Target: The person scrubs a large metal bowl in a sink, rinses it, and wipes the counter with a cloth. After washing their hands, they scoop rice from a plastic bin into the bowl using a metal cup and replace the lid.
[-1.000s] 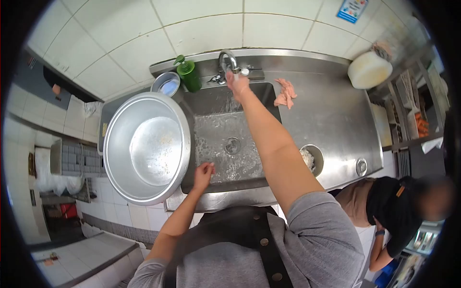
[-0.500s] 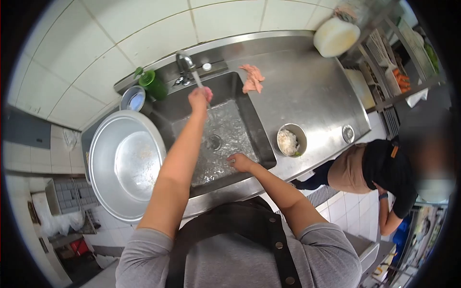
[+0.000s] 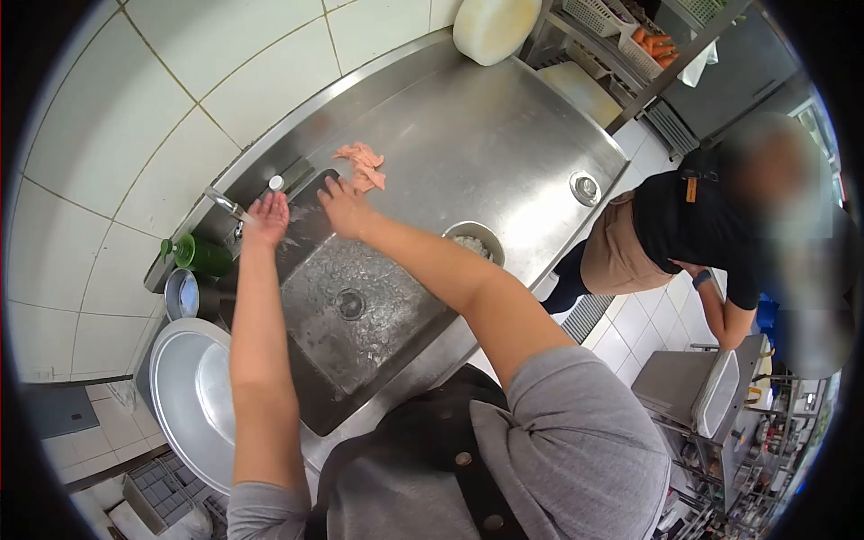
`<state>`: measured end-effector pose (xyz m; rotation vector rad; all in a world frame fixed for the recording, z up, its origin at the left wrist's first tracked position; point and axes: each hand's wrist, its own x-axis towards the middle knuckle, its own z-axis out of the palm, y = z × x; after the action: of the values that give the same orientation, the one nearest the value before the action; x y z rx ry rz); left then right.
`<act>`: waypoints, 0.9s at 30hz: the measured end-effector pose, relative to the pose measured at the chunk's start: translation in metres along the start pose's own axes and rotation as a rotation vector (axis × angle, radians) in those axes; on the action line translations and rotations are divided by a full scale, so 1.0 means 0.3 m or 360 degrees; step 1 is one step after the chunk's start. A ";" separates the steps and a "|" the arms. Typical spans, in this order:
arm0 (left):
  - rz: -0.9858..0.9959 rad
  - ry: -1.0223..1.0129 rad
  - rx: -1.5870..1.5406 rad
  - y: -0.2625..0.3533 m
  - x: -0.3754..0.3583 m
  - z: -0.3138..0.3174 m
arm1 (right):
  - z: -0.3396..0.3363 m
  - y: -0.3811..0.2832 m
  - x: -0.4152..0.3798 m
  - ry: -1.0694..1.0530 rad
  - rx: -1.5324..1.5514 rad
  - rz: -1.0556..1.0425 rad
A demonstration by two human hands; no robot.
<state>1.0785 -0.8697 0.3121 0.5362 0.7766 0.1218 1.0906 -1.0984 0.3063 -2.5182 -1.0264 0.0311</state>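
Observation:
My left hand is held palm up at the faucet, with its fingers apart and water running by it. My right hand reaches over the far right corner of the steel sink, fingers spread and holding nothing that I can see. Just beyond its fingertips a crumpled pink cloth lies on the steel counter. Shallow moving water covers the sink floor around the drain.
A large metal basin, a small metal bowl and a green pump bottle stand left of the sink. At right are a round pot with white contents, a small glass dish and a standing person.
My right hand has risen from the sink's near side to its far corner by the pink cloth, and opened. My left hand stays at the faucet, now palm up. The view has turned right.

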 end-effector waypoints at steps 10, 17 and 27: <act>-0.0036 -0.0327 -0.0102 -0.168 -0.060 -0.121 | 0.078 0.376 0.213 0.0188 -0.0010 0.0075; 0.0134 0.0074 0.0424 -0.163 -0.180 -0.072 | -0.192 0.571 0.037 0.0103 0.0389 0.0678; -0.0058 0.0423 0.0794 -0.487 -0.124 -0.203 | 0.224 0.180 -0.004 -0.0470 0.0785 0.0053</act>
<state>0.9966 -0.9811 0.2265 0.9909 1.0843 -0.0392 1.1139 -1.1087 0.2239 -2.1108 -0.9419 0.6060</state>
